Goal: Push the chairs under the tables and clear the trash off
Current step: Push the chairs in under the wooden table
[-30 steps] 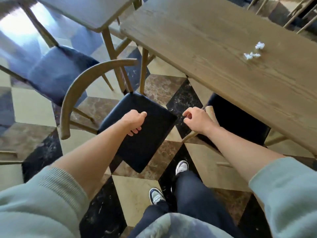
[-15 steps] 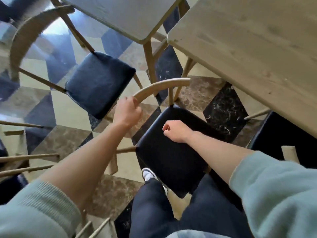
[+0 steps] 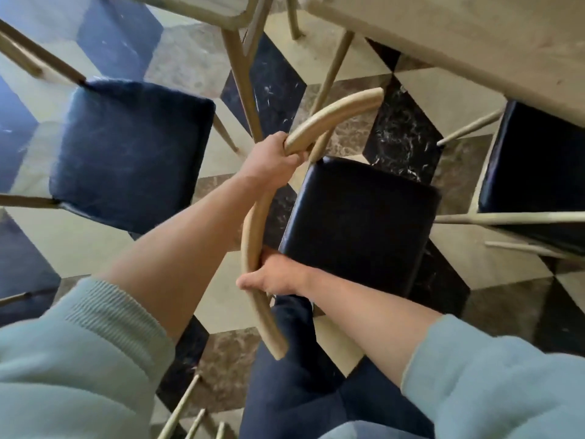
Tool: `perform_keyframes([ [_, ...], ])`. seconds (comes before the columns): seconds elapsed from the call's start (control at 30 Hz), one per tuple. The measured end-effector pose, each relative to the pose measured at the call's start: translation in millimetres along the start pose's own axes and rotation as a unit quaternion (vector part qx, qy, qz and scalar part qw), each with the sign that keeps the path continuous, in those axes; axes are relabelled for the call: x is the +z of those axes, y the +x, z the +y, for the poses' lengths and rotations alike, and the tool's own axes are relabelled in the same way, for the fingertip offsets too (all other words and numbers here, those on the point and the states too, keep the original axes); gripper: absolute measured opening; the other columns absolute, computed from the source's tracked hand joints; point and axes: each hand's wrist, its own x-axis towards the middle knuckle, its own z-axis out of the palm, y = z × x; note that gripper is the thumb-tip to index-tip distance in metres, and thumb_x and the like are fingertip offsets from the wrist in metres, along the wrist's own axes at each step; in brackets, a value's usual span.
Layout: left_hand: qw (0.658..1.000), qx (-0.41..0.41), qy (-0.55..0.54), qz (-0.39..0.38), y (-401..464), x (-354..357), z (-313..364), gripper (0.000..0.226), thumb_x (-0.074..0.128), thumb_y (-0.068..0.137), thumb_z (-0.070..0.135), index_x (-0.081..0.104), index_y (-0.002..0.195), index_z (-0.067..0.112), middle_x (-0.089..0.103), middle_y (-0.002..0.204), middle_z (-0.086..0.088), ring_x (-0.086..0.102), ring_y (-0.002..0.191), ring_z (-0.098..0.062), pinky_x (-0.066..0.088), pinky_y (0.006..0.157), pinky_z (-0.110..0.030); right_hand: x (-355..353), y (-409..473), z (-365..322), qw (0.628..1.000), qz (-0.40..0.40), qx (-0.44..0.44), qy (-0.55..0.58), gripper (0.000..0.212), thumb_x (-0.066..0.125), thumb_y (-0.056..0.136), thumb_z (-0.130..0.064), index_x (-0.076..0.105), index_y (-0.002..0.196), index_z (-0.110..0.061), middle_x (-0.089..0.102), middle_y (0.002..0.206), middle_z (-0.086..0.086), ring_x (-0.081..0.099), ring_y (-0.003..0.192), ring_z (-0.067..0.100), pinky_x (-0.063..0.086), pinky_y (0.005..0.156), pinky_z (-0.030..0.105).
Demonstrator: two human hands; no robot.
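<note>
The black-seated chair stands on the checkered floor short of the wooden table, its seat wholly outside the table's edge, and serves here as the landmark. Its curved wooden backrest arcs along its left side. The left hand grips the upper part of that rail, fingers curled round it. The right hand holds the lower part, thumb over the outer face and fingers wrapped behind.

Beyond the chair's far end, two slanted table legs stand in front of the backrest tip. To the chair's left sits a blue-seated chair, well apart across a strip of floor, beneath the corner of a second table. To the chair's right, a third chair with a black seat is tucked partly under the wooden table, and one of its pale rails reaches toward the landmark seat's right edge. Near the chair's close corner are the person's dark trouser legs.

No writing or label is readable anywhere.

Open floor lies between the chair's far edge and the wooden table, and more between the chair and the blue seat.
</note>
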Motion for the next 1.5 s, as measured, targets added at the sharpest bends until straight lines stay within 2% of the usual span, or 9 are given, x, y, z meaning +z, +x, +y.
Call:
perform_keyframes([
  [0.1,0.999,-0.01,-0.043,0.031,-4.5,-6.5,-10.0,0.024,0.065,0.093,0.035,0.063,0.112,0.022,0.071,0.091,-0.003,0.07,0.08,-0.02,0.057,0.071,-0.034,-6.9,-11.2,-10.5,0.999,-0.035,-0.004,-0.018,0.057,0.075,0.085,-0.036,0.052,0.133,-0.017,0.066,0.111,0.003,0.067,0.095,0.021,0.06,0.083,0.036],
  [0.27,0.989,-0.048,-0.092,0.105,-14.1,-10.4,-17.4,0.026,0.062,0.097,0.03,0.055,0.121,0.024,0.067,0.091,-0.001,0.064,0.072,-0.014,0.05,0.062,-0.029,-34.3,-25.6,0.8,0.993,-0.062,-0.008,-0.099,0.038,0.074,0.077,-0.041,0.063,0.107,-0.022,0.07,0.092,0.001,0.068,0.081,0.018,0.063,0.078,0.043],
  [0.53,0.94,-0.22,-0.185,0.183,-24.6,19.1,26.0,0.032,0.06,0.098,0.03,0.053,0.126,0.017,0.065,0.101,-0.008,0.064,0.076,-0.019,0.052,0.06,-0.034,-127.8,-92.5,75.3,0.981,0.001,-0.035,-0.193,0.07,0.072,0.076,-0.023,0.041,0.137,-0.039,0.063,0.104,-0.005,0.064,0.092,0.02,0.057,0.083,0.04],
  [0.67,0.961,-0.235,-0.095,0.112,-21.3,43.0,56.2,0.035,0.06,0.092,0.044,0.065,0.108,0.013,0.07,0.09,-0.007,0.07,0.08,-0.026,0.063,0.074,-0.044,-203.6,-137.2,114.5,0.955,0.071,-0.037,-0.287,0.063,0.07,0.074,-0.021,0.049,0.129,-0.044,0.06,0.097,-0.013,0.062,0.082,0.012,0.053,0.067,0.031],
  [0.73,0.962,-0.246,-0.102,0.063,-16.5,54.9,74.1,0.046,0.058,0.093,0.051,0.069,0.101,0.007,0.074,0.089,-0.011,0.074,0.076,-0.029,0.065,0.069,-0.045,-235.1,-162.3,134.2,0.945,0.113,-0.03,-0.306,0.059,0.068,0.074,-0.017,0.056,0.125,-0.045,0.063,0.096,-0.015,0.061,0.081,0.009,0.053,0.068,0.032],
  [0.83,0.956,-0.258,-0.136,0.019,-7.1,85.5,108.3,0.048,0.056,0.101,0.046,0.065,0.105,-0.001,0.073,0.084,-0.018,0.07,0.06,-0.027,0.058,0.05,-0.036,-280.5,-191.4,163.9,0.93,0.186,-0.008,-0.317,0.058,0.063,0.075,-0.009,0.063,0.119,-0.047,0.063,0.091,-0.019,0.061,0.084,0.007,0.055,0.077,0.037],
  [1.07,0.937,-0.276,-0.212,-0.032,7.1,146.1,183.0,0.039,0.047,0.105,0.042,0.052,0.119,0.006,0.066,0.079,-0.017,0.066,0.058,-0.026,0.059,0.059,-0.041,-362.4,-228.1,216.0,0.886,0.348,0.019,-0.304,0.046,0.073,0.079,-0.002,0.069,0.112,-0.033,0.063,0.101,-0.006,0.06,0.093,0.016,0.049,0.077,0.034],
  [1.33,0.939,-0.271,-0.204,-0.062,-19.6,113.9,148.3,0.059,0.04,0.103,0.056,0.061,0.114,0.002,0.075,0.1,-0.019,0.074,0.083,-0.034,0.061,0.074,-0.045,-305.0,-201.8,144.9,0.925,0.28,-0.09,-0.242,0.046,0.072,0.086,-0.041,0.062,0.129,-0.028,0.059,0.112,-0.008,0.06,0.101,0.01,0.054,0.087,0.031],
  [1.5,0.951,-0.232,-0.205,-0.014,-50.8,20.6,89.5,0.049,0.042,0.107,0.046,0.063,0.111,0.002,0.073,0.101,-0.021,0.071,0.08,-0.032,0.057,0.067,-0.039,-242.7,-152.4,26.0,0.89,0.359,-0.162,-0.231,0.019,0.065,0.096,-0.029,0.071,0.108,-0.016,0.063,0.104,-0.001,0.063,0.092,0.013,0.055,0.082,0.028],
])
